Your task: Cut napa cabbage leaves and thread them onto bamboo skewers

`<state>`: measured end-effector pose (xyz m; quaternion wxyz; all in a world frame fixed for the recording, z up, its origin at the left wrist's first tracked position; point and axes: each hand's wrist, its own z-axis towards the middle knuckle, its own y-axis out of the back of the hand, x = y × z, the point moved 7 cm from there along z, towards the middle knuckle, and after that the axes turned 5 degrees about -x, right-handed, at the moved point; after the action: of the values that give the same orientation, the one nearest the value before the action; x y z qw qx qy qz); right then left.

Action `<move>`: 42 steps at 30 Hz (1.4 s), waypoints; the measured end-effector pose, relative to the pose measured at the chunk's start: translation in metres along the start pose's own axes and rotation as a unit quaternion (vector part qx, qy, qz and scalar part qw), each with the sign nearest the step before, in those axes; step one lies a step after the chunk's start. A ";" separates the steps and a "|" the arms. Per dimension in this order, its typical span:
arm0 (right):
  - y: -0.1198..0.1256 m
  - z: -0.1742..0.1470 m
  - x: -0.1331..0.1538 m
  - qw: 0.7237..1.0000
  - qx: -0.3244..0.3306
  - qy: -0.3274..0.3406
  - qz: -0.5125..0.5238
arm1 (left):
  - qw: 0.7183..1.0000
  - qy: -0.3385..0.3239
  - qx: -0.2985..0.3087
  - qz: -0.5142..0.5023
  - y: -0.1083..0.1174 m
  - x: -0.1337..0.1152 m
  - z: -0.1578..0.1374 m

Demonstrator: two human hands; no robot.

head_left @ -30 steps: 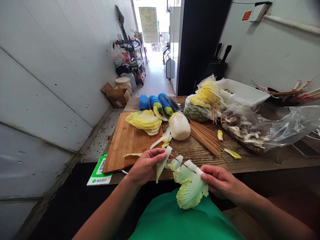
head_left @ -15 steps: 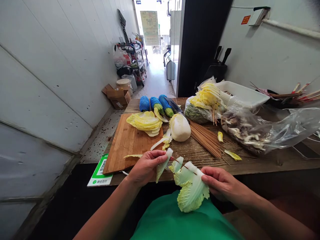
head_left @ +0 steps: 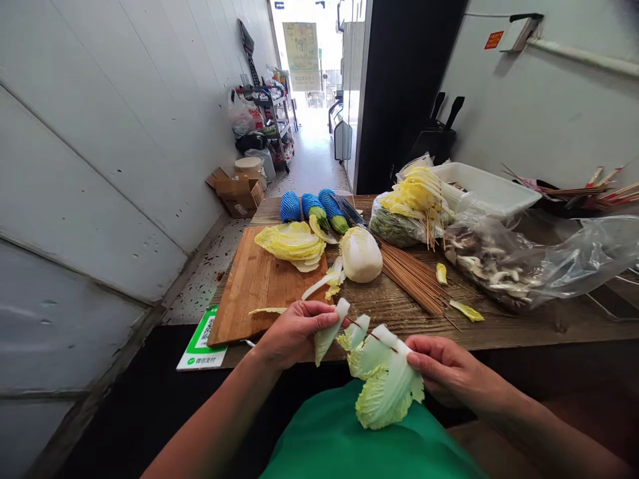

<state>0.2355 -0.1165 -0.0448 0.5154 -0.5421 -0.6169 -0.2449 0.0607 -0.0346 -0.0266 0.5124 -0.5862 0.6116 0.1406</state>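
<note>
Left hand (head_left: 294, 332) pinches a narrow leaf (head_left: 327, 340) at the left end of a skewer (head_left: 353, 322), between thumb and fingers. Right hand (head_left: 439, 366) grips a large leaf (head_left: 387, 399) toward the opposite end; whether it also holds the skewer cannot be told. Skewer location: at the near edge of the table (head_left: 529, 334). Cutting board (head_left: 239, 293): near left corner, with stacked leaves (head_left: 289, 243) at its far edge. Cabbage (head_left: 361, 258): near the board's right edge.
</note>
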 end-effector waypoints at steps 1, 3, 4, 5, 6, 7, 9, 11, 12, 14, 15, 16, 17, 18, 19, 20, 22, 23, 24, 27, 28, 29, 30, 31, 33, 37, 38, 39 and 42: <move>0.000 0.000 0.000 1.000 0.001 -0.003 0.002 | 1.000 0.004 0.004 0.000 0.000 0.000 0.000; -0.001 -0.001 0.001 1.000 0.003 -0.006 0.006 | 1.000 0.014 0.013 -0.001 -0.001 0.002 0.000; -0.001 -0.001 0.001 1.000 0.004 -0.007 0.008 | 1.000 0.017 0.016 -0.002 -0.001 0.002 0.000; -0.002 -0.002 0.002 1.000 0.004 -0.007 0.010 | 1.000 0.019 0.018 -0.002 -0.001 0.003 0.000; -0.002 -0.002 0.002 1.000 0.004 -0.007 0.013 | 1.000 0.020 0.017 -0.002 -0.001 0.003 -0.001; -0.002 -0.003 0.002 1.000 0.003 -0.008 0.014 | 1.000 0.018 0.014 -0.002 -0.001 0.002 -0.001; -0.002 -0.004 0.001 1.000 -0.001 -0.013 0.015 | 1.000 0.013 0.007 0.000 -0.001 0.001 -0.002; -0.002 -0.005 0.000 1.000 -0.005 -0.020 0.014 | 1.000 0.011 0.004 0.001 -0.001 0.001 -0.002; -0.002 -0.005 0.000 1.000 -0.007 -0.022 0.014 | 1.000 0.010 0.003 0.001 -0.002 0.000 -0.003; -0.002 -0.006 -0.002 1.000 -0.008 -0.025 0.016 | 1.000 0.005 0.003 0.003 -0.003 -0.001 -0.003; -0.002 -0.006 -0.003 0.999 -0.008 -0.025 0.019 | 1.000 0.002 0.002 0.004 -0.003 -0.002 -0.004; -0.002 -0.006 -0.004 0.999 -0.009 -0.025 0.022 | 1.000 -0.002 0.000 0.005 -0.003 -0.003 -0.004; -0.002 -0.006 -0.006 0.999 -0.010 -0.026 0.025 | 1.000 -0.005 0.000 0.006 -0.003 -0.003 -0.005; -0.002 -0.006 -0.007 0.999 -0.011 -0.028 0.028 | 1.000 -0.005 0.001 0.006 -0.004 -0.003 -0.005; -0.002 -0.007 -0.009 0.999 -0.013 -0.031 0.031 | 1.000 -0.003 0.004 0.006 -0.005 -0.003 -0.005; -0.002 -0.007 -0.010 0.999 -0.013 -0.034 0.034 | 1.000 0.000 0.009 0.004 -0.006 -0.002 -0.005; -0.003 -0.008 -0.011 0.998 -0.013 -0.040 0.040 | 1.000 0.007 0.024 -0.003 -0.008 -0.001 -0.005; -0.003 -0.008 -0.011 0.998 -0.012 -0.044 0.042 | 0.999 0.010 0.030 -0.008 -0.008 -0.001 -0.005; -0.004 -0.008 -0.011 0.998 -0.013 -0.047 0.043 | 0.999 0.012 0.035 -0.011 -0.009 -0.001 -0.005; -0.005 -0.009 -0.008 0.998 -0.010 -0.052 0.045 | 0.999 0.015 0.039 -0.008 -0.009 0.000 -0.005; -0.006 -0.009 -0.008 0.998 -0.006 -0.052 0.045 | 0.999 0.016 0.038 -0.005 -0.009 0.000 -0.006; -0.006 -0.009 -0.007 0.998 -0.003 -0.052 0.045 | 0.999 0.017 0.039 -0.001 -0.009 0.000 -0.006; -0.007 -0.009 -0.006 0.998 0.000 -0.051 0.044 | 0.999 0.017 0.039 0.003 -0.009 0.000 -0.006; -0.007 -0.009 -0.006 0.998 0.003 -0.050 0.043 | 0.999 0.018 0.041 0.005 -0.010 -0.001 -0.006; -0.007 -0.008 -0.005 0.998 0.004 -0.049 0.041 | 0.999 0.017 0.046 0.010 -0.010 -0.001 -0.006; -0.009 -0.008 -0.002 0.998 0.011 -0.053 0.034 | 0.999 0.024 0.044 0.022 -0.008 0.002 -0.005; -0.011 -0.008 0.000 0.998 0.014 -0.050 0.032 | 0.998 0.026 0.043 0.027 -0.007 0.004 -0.004; -0.011 -0.007 0.001 0.998 0.015 -0.045 0.031 | 0.998 0.028 0.042 0.031 -0.006 0.005 -0.004; -0.012 -0.002 0.008 0.999 0.014 -0.023 0.025 | 0.999 0.013 0.041 0.031 -0.004 0.003 0.000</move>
<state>0.2257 -0.1186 -0.0340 0.5151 -0.5555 -0.6178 -0.2106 0.0651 -0.0373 -0.0269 0.5233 -0.5472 0.6414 0.1242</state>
